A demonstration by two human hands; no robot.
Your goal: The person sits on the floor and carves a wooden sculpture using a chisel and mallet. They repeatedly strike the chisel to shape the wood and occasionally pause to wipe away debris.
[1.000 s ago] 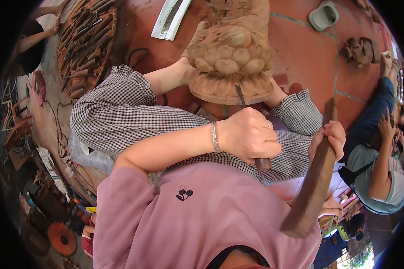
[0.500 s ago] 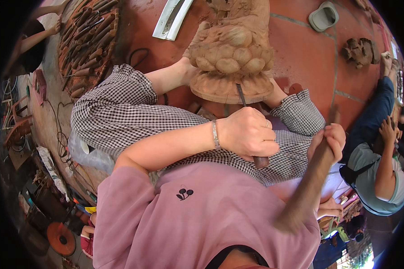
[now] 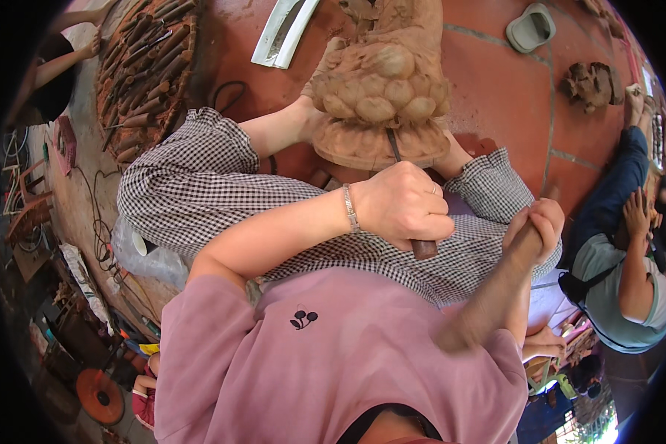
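Observation:
My left hand [image 3: 403, 206] is closed round a wood chisel [image 3: 424, 249]; the butt of its wooden handle sticks out below the fist. The dark blade runs up to the lower petals of a brown wooden carving [image 3: 381, 106] with a lotus-shaped base, between my feet. My right hand [image 3: 545, 228] grips one end of a wooden mallet [image 3: 485, 305], like a thick club. Its wide end is slightly blurred and hangs before my chest, apart from the chisel butt.
Many wooden-handled chisels [image 3: 144, 74] lie in a pile at the left. A white curved panel [image 3: 283, 33], a grey clog [image 3: 530, 28] and a brown wood chunk [image 3: 592, 85] lie on the tiles [image 3: 488, 70]. Another person [image 3: 618, 288] sits at the right.
The mallet and my right hand have shifted slightly left, with the mallet's wide end higher. My left hand and the chisel have moved a little up and left.

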